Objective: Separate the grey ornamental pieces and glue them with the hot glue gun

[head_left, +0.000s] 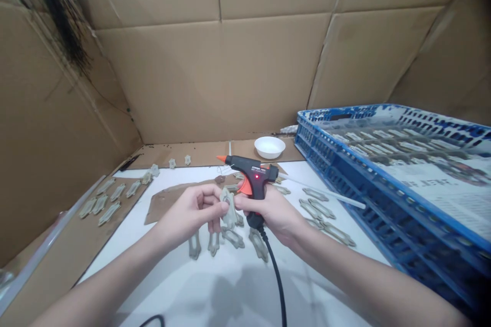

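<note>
My right hand is wrapped round the handle of a black and orange hot glue gun, its nozzle pointing left and a red light lit on its body. A long white glue stick sticks out of its back. Between the thumb and fingers of my left hand is a pale ornate plaque, held upright just left of the gun's trigger. My right fingertips come close to its edge; whether they touch it I cannot tell. Similar frame-shaped pieces lie below and around my hands on the white tabletop.
To the right stands a blue plastic crate with rows of pieces and newspaper inside. A white bowl sits at the back. More plaques lie on cardboard at left. The gun's black cord runs toward me. Cardboard walls enclose the table.
</note>
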`<state>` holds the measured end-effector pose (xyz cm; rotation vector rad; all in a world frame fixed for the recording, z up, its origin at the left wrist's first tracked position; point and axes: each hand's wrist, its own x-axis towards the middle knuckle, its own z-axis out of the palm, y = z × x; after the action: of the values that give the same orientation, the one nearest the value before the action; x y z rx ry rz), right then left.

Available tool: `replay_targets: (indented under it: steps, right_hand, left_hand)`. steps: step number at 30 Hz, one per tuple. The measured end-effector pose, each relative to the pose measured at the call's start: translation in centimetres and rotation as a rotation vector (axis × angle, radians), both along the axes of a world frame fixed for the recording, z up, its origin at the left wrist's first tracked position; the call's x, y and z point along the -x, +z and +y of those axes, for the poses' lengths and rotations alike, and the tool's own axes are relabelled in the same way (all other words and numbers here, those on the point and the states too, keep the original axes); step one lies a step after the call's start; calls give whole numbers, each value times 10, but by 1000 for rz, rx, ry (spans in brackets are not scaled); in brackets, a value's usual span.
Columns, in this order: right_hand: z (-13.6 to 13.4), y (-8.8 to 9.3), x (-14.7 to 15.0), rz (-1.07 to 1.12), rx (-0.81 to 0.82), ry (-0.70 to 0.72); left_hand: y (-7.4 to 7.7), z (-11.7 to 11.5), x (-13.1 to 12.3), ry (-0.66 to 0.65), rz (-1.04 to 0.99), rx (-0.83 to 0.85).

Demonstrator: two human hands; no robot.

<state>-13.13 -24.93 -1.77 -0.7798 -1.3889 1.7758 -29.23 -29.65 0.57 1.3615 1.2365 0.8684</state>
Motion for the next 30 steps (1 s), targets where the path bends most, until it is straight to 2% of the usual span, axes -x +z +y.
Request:
replay_targets:
  steps: [8,15,24,30]
  right_hand:
    - [2,7,-7,56,-58,-1]
    - [6,14,-12,119,-110,-19]
    - [14,14,-15,236,-30,-134]
    - [14,13,-15,249,7,-51]
  left_hand:
    - [2,-4,1,-4,40,-82]
    - [0,-1,5,-19,60,-67]
    - [-2,-1,7,-36,81,-73]
    - [-6,3,9,2,93,-87]
